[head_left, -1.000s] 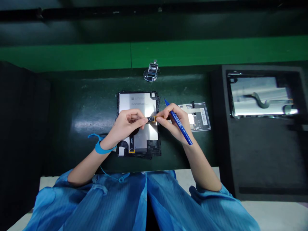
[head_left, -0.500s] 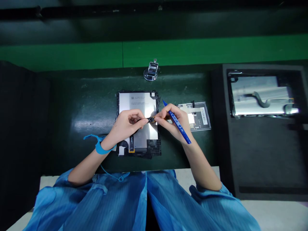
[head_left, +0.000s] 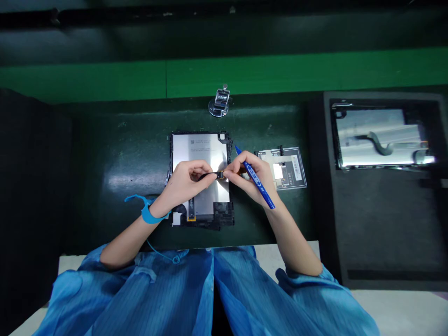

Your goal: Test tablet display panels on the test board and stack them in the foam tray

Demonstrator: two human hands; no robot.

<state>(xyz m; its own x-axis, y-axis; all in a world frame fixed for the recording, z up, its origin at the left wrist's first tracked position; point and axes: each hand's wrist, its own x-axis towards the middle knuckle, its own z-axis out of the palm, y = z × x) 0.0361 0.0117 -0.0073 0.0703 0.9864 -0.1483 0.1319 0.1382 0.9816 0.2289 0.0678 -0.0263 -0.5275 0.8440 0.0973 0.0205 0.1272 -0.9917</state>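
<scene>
A tablet screen panel (head_left: 182, 151) lies silver back up on the dark green bench. Over it, my left hand (head_left: 184, 182) pinches a black flex cable (head_left: 220, 175) just behind its gold-edged connector. My right hand (head_left: 257, 175) is closed, thumb and forefinger meeting that connector and an orange ribbon end; the exact contact is too small to make out. A blue pen (head_left: 259, 183) also rests in the right hand, tip pointing up and away. Partly behind this hand lies a flat board with white labels (head_left: 292, 168). Another black flex strip (head_left: 191, 207) lies on the panel's lower left.
A metal tally counter (head_left: 220, 101) stands behind the panel. On the right, a black foam tray (head_left: 392, 224) bears another silver-backed panel (head_left: 378, 121). A dark block (head_left: 31, 186) borders the left. A blue wrist strap (head_left: 150, 215) with a coiled cord circles my left wrist.
Both hands keep their pinch at the connector, with only tiny shifts. The pen has tilted very slightly to the left. The panel and board stay put.
</scene>
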